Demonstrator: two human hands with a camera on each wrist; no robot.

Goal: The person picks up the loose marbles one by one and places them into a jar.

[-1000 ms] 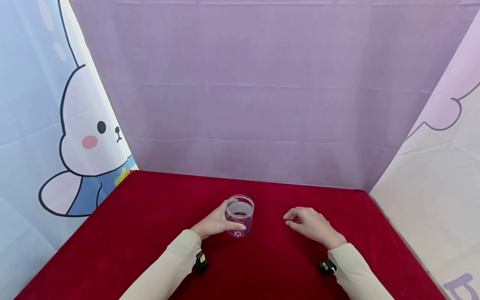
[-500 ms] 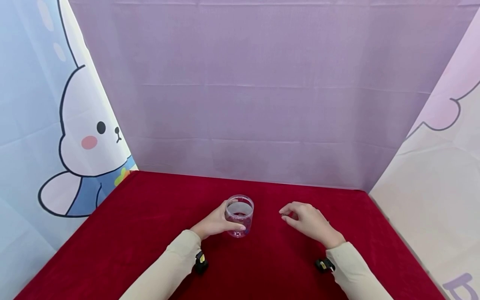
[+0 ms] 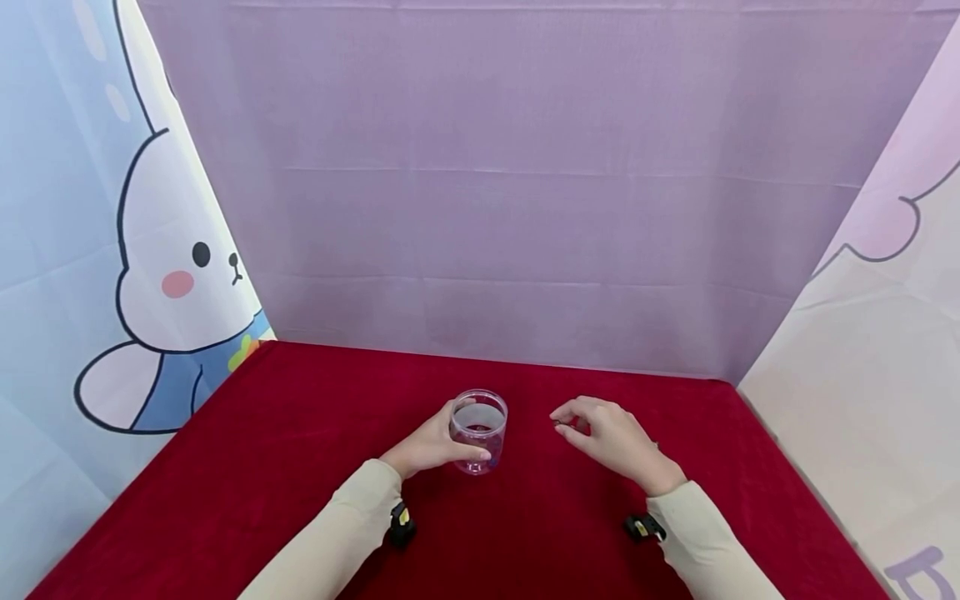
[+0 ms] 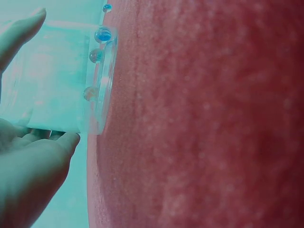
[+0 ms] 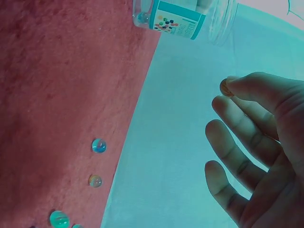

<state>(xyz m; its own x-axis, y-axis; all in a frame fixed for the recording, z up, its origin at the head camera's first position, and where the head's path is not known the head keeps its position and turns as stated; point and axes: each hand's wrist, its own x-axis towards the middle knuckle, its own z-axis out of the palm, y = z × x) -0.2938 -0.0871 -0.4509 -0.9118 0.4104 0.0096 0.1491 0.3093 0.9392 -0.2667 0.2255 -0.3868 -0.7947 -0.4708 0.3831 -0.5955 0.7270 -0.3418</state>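
L hand [image 4: 35, 171] grips clear plastic cyl. jar [image 4: 52, 71] from opp. sides, base by fuzzy red cloth [image 4: 204, 118]. Blue-swirled glass marble [image 4: 102, 34], reddish-brn glass marble [image 4: 96, 55], orange-tinted glass marble [image 4: 90, 93] show thru wall nr. base. Small blue-and-clear glass marble [image 4: 107, 8] sits just beyond jar. Pale teal backdrop [image 4: 66, 204] behind.

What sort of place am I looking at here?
Likely a small indoor booth walled off with fabric: a purple curtain hangs across the back, a cartoon rabbit is printed on the left sheet, and red cloth is spread below.
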